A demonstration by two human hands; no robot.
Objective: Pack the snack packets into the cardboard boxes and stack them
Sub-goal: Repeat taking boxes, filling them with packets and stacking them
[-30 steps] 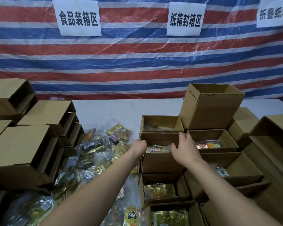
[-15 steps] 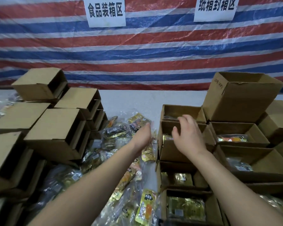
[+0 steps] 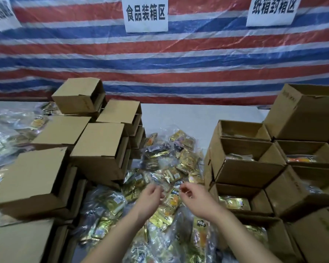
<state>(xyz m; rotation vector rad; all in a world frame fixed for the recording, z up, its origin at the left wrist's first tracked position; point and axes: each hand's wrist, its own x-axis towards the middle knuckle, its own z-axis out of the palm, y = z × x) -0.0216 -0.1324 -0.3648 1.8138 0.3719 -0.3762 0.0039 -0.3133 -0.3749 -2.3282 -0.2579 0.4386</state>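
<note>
Hands returned from the boxes to the packet pile.
Left hand [image 3: 152,194] and right hand [image 3: 193,195], fingers loosely curled, empty, have withdrawn from the open cardboard box [image 3: 249,162] to hover over snack packets [image 3: 171,201]; next pick pending.

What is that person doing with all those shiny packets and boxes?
A person is packing snacks. Both hands, the left hand and the right hand, hover over the pile of snack packets in the middle, fingers loosely curled. The open boxes on the right already hold packets. Empty boxes are stacked on the left.
</note>
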